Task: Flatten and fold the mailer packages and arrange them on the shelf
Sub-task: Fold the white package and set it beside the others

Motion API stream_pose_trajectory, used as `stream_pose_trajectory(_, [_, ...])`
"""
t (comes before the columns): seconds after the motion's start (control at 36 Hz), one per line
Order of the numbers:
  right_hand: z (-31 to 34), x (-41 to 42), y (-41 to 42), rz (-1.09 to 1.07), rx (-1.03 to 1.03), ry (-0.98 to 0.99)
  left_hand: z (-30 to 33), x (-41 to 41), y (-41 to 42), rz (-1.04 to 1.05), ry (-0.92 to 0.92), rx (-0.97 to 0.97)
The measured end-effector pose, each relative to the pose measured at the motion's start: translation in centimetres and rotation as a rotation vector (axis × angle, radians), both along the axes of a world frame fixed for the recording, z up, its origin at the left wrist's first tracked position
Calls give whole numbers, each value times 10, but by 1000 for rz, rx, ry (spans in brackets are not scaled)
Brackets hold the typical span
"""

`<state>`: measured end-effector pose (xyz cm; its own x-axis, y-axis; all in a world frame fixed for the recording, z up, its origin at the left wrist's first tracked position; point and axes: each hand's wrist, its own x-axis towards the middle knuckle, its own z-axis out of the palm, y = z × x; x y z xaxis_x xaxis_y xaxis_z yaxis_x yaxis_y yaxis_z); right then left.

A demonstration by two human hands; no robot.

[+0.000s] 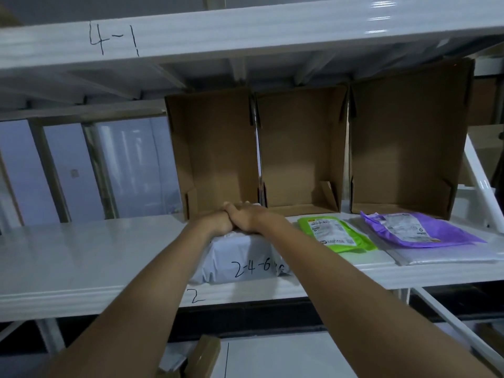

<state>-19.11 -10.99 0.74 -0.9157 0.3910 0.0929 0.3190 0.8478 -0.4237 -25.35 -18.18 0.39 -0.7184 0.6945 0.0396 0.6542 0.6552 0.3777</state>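
The white metal shelf carries three open cardboard bins at the back. In front of the leftmost lies a grey mailer marked 2-4-6, likely soft, light and slippery; best pressed from the top. The left hand and right hand, fingers flat, overlap, pressing its far edge.
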Motion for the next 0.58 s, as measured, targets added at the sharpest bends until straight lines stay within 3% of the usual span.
stream_pose_trajectory(0.08, [0, 0, 0, 11, 19, -21, -8, 2, 9, 63, 24, 62])
stream_pose_trajectory(0.17, [3, 3, 0, 8, -23, -24, -6, -4, 7, -42, -120, 89])
stream_pose_trajectory(0.36, [7, 17, -1, -83, -92, 25, -3, -5, -6, -68, -177, 204])
stream_pose_trajectory(0.44, [8, 20, -5, -112, -30, -20, -7, -8, -11, -57, -292, 321])
stream_pose_trajectory(0.58, [2, 29, 5, -166, -277, 116, -16, -3, -26, -6, -622, 625])
